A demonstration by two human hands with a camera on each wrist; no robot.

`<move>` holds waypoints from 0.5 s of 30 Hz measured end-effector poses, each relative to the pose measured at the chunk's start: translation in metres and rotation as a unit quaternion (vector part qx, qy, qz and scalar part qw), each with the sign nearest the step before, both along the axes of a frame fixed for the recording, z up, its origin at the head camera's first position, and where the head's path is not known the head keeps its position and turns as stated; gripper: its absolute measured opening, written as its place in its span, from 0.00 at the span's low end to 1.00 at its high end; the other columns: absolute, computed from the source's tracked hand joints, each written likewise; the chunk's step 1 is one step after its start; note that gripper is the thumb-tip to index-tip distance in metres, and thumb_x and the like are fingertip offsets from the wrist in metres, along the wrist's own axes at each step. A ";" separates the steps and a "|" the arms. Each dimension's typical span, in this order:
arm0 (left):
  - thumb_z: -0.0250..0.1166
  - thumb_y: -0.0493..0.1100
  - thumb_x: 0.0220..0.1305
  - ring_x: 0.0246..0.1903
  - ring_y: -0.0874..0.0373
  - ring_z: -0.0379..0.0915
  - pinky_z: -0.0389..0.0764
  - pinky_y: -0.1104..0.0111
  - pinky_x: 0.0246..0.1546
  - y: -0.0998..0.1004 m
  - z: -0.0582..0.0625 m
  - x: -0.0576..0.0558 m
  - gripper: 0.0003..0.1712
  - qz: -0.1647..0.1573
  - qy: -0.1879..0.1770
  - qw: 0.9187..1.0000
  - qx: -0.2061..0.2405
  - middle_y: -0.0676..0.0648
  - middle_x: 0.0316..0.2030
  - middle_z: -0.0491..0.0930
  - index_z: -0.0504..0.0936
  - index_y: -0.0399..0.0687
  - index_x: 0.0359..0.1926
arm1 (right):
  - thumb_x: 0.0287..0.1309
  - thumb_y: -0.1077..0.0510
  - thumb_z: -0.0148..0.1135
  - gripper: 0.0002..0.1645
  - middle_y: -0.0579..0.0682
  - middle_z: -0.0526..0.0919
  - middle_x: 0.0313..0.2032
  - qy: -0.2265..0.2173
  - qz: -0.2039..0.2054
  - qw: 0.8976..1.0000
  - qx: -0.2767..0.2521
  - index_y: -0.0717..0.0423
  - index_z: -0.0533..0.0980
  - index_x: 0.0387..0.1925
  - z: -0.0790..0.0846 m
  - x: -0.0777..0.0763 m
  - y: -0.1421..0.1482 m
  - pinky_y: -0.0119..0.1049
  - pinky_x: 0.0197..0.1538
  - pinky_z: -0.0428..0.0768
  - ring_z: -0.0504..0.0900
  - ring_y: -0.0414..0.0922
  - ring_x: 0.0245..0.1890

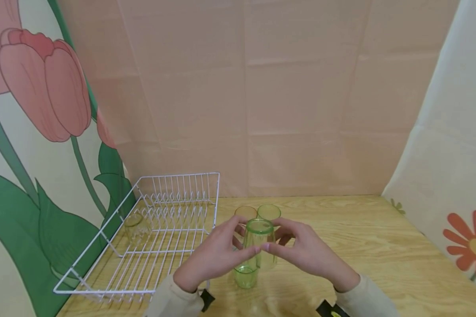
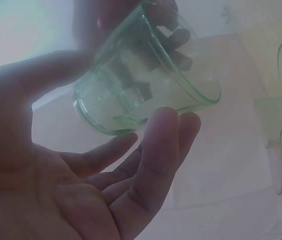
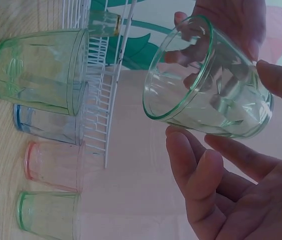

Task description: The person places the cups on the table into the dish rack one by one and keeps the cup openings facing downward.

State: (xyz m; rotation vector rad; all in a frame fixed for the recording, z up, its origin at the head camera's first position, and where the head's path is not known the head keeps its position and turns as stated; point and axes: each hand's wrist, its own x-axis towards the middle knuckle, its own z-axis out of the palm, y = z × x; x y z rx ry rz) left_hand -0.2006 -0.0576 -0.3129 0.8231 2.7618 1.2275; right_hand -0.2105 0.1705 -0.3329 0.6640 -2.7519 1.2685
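Observation:
A clear green-tinted drinking glass (image 1: 259, 227) is held up between both hands, its mouth facing down and its thick base up. The left hand (image 1: 218, 252) grips one side with thumb and fingertips. From the opposite side, the right hand (image 1: 307, 253) holds it the same way, the two thumbs nearly meeting at the front. Seen in the right wrist view, the held glass (image 3: 226, 95) is tilted. Below the hands stands another green glass (image 3: 41, 70), with a blue glass (image 3: 48, 120), a pink glass (image 3: 56, 165) and a further green glass (image 3: 48, 215) lined up beyond it.
To the left is a white wire dish rack (image 1: 170, 252), and a clear glass with a yellowish rim (image 1: 136, 229) sits in its left part. The wooden table (image 1: 341, 237) ends at a pink backdrop (image 1: 301, 110); flower-printed sheets hang at both sides.

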 end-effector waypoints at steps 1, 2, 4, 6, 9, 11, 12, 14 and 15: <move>0.61 0.67 0.55 0.37 0.63 0.75 0.76 0.71 0.32 0.000 0.000 0.000 0.36 -0.002 0.001 1.000 0.000 0.51 0.44 0.76 0.66 0.58 0.61 | 0.52 0.34 0.62 0.27 0.38 0.82 0.32 0.003 0.002 1.000 -0.001 0.35 0.72 0.52 0.000 0.000 0.000 0.34 0.30 0.77 0.79 0.40 0.32; 0.61 0.67 0.55 0.37 0.62 0.75 0.76 0.71 0.32 -0.001 0.000 0.000 0.36 -0.004 0.002 1.000 0.001 0.51 0.44 0.76 0.66 0.58 0.61 | 0.52 0.34 0.62 0.26 0.38 0.82 0.32 0.007 0.003 1.000 -0.001 0.34 0.72 0.52 0.000 0.000 0.000 0.34 0.30 0.77 0.79 0.40 0.32; 0.61 0.67 0.55 0.38 0.62 0.75 0.76 0.70 0.32 -0.001 0.000 0.000 0.35 -0.006 0.004 1.000 0.000 0.51 0.44 0.76 0.67 0.59 0.60 | 0.51 0.34 0.63 0.26 0.37 0.82 0.32 0.013 0.007 1.000 -0.003 0.33 0.72 0.51 0.000 0.001 0.000 0.34 0.30 0.77 0.79 0.40 0.31; 0.61 0.67 0.56 0.38 0.62 0.75 0.76 0.70 0.33 -0.002 0.000 -0.001 0.34 -0.009 0.004 1.000 0.001 0.52 0.44 0.76 0.67 0.60 0.60 | 0.51 0.35 0.63 0.26 0.38 0.82 0.33 0.014 0.010 1.000 -0.005 0.33 0.72 0.51 0.000 0.002 0.000 0.34 0.29 0.77 0.79 0.40 0.31; 0.61 0.66 0.57 0.38 0.63 0.75 0.76 0.70 0.34 -0.003 0.000 -0.002 0.32 -0.014 0.002 1.000 0.005 0.52 0.45 0.76 0.67 0.61 0.59 | 0.51 0.36 0.64 0.26 0.38 0.83 0.33 0.017 0.016 1.000 -0.010 0.33 0.72 0.51 0.000 0.002 0.001 0.35 0.28 0.77 0.80 0.40 0.32; 0.60 0.65 0.58 0.38 0.63 0.74 0.76 0.69 0.34 -0.003 0.000 -0.001 0.30 -0.016 0.001 1.000 0.008 0.53 0.45 0.76 0.68 0.61 0.58 | 0.51 0.37 0.65 0.25 0.38 0.83 0.33 0.022 0.021 0.999 -0.012 0.33 0.73 0.52 -0.001 0.003 0.001 0.35 0.27 0.77 0.80 0.40 0.31; 0.60 0.65 0.59 0.38 0.63 0.74 0.76 0.69 0.33 -0.003 0.000 -0.001 0.29 -0.017 0.001 1.000 0.010 0.54 0.45 0.76 0.69 0.61 0.57 | 0.51 0.38 0.65 0.25 0.38 0.83 0.33 0.026 0.024 0.999 -0.014 0.33 0.73 0.51 -0.001 0.003 0.000 0.34 0.26 0.77 0.80 0.40 0.31; 0.59 0.65 0.59 0.38 0.63 0.74 0.76 0.69 0.33 -0.003 0.001 -0.001 0.28 -0.018 0.000 1.000 0.014 0.55 0.45 0.76 0.69 0.61 0.56 | 0.51 0.38 0.66 0.25 0.39 0.83 0.32 0.033 0.032 0.999 -0.017 0.32 0.73 0.51 -0.001 0.003 0.000 0.34 0.26 0.77 0.80 0.40 0.30; 0.59 0.66 0.59 0.38 0.63 0.74 0.76 0.69 0.33 -0.003 0.001 -0.001 0.28 -0.020 0.001 1.000 0.016 0.55 0.45 0.76 0.69 0.62 0.56 | 0.51 0.39 0.66 0.25 0.39 0.83 0.32 0.036 0.035 0.999 -0.018 0.32 0.73 0.51 -0.001 0.003 0.000 0.34 0.26 0.77 0.80 0.40 0.30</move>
